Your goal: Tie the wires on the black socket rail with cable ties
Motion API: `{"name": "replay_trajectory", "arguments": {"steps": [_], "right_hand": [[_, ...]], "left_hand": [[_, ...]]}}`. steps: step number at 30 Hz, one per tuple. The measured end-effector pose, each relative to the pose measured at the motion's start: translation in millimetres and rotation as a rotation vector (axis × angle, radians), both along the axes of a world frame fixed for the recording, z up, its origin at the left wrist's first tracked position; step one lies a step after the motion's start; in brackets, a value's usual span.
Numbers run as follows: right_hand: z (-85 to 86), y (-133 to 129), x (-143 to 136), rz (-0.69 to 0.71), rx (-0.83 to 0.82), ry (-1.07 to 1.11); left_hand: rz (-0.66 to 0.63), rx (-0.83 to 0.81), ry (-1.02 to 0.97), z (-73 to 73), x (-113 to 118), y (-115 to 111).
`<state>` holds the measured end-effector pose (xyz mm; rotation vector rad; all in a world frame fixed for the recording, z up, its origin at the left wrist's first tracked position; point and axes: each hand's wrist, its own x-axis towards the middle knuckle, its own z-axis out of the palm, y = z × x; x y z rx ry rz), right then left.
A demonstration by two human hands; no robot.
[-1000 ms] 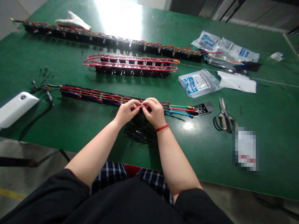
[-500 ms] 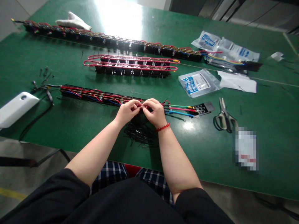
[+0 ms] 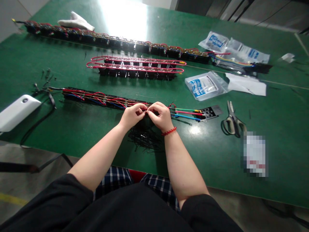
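A long black strip wired with red, blue and yellow leads, a wiring harness [image 3: 94,98], lies across the near part of the table. Over its right half, my left hand [image 3: 132,115] and my right hand [image 3: 159,113] meet fingertip to fingertip. Both are closed in a pinch; whatever is between the fingertips is too small to make out. Green, red and blue cables [image 3: 187,113] run from the harness's right end to a dark perforated plate [image 3: 212,111]. Just below my hands sits a pile of thin black cable ties [image 3: 145,138].
Scissors [image 3: 232,120] lie to the right, near a blurred packet [image 3: 254,154]. Behind are a pink-looped assembly [image 3: 137,69], a longer wired strip [image 3: 116,42], a plastic bag [image 3: 204,85] and a white glove [image 3: 76,22]. A white device [image 3: 18,112] and loose screws [image 3: 47,75] are at left.
Both hands stay pinched together at nearly the same spot on the harness, with only slight finger movement. The view has shifted very slightly.
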<state>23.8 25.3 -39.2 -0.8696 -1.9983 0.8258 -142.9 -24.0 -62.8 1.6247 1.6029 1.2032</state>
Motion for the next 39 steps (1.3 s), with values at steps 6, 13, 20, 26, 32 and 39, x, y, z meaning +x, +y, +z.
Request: {"name": "replay_trajectory", "arguments": {"steps": [6, 13, 20, 26, 32, 39], "right_hand": [[1.7, 0.1, 2.0, 0.023, -0.019, 0.023], [3.1, -0.4, 3.4, 0.034, -0.026, 0.009], [2.1, -1.7, 1.5, 0.023, 0.021, -0.014], [1.0, -0.6, 1.1, 0.031, 0.033, -0.017], [0.1, -0.6, 1.0, 0.034, 0.026, -0.035], [-0.3, 0.7, 1.0, 0.032, 0.013, -0.04]], "left_hand": [[0.008, -0.008, 0.02, 2.8, 0.7, -0.2], [0.015, -0.021, 0.055, 4.7, 1.3, 0.1], [0.017, -0.023, 0.079, 5.2, 1.5, -0.5], [0.011, -0.014, 0.065, 6.3, 1.8, -0.5], [-0.002, -0.009, 0.054, 4.3, 0.9, 0.1], [0.0, -0.015, 0.045, 2.7, 0.9, -0.2]]}}
